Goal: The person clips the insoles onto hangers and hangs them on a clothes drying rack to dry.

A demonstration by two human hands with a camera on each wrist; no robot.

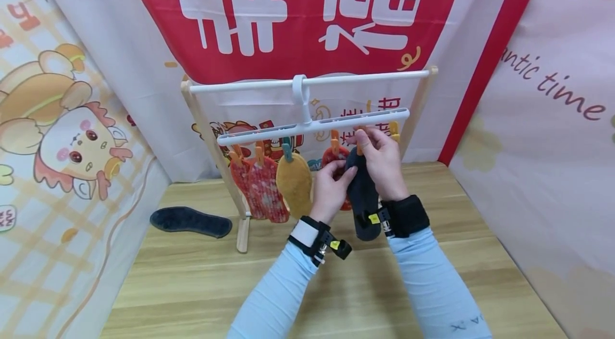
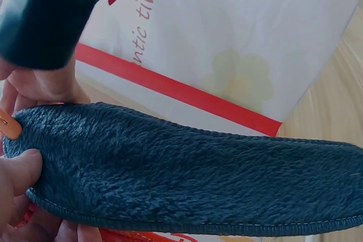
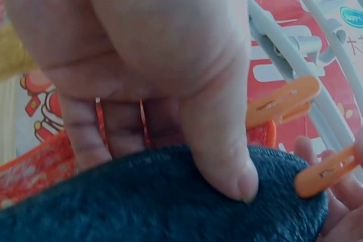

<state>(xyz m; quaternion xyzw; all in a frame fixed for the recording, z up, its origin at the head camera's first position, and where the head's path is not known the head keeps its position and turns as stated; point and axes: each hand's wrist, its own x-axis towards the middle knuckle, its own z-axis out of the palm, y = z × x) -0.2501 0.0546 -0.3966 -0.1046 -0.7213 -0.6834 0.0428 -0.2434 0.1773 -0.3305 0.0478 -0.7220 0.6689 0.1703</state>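
A dark blue fuzzy insole [image 1: 362, 189] hangs lengthwise below the right half of a white hanger [image 1: 312, 126]. My left hand [image 1: 330, 189] pinches its left edge near the top, thumb [image 2: 25, 168] on the plush face and fingers behind. An orange clothes peg [image 3: 324, 175] bites the insole's top end. My right hand [image 1: 384, 165] holds that peg between thumb and fingers, just under the hanger bar. Directly behind the insole hangs a red patterned insole [image 1: 333, 155] on another orange peg [image 3: 283, 100], partly hidden by my left hand.
Red patterned insoles [image 1: 266, 189] and a yellow insole [image 1: 294, 184] hang from pegs on the hanger's left half. A yellow peg [image 1: 394, 129] sits at its right end. The hanger hooks over a white rail [image 1: 365, 79] on wooden legs. Another dark insole [image 1: 190, 221] lies on the table at left.
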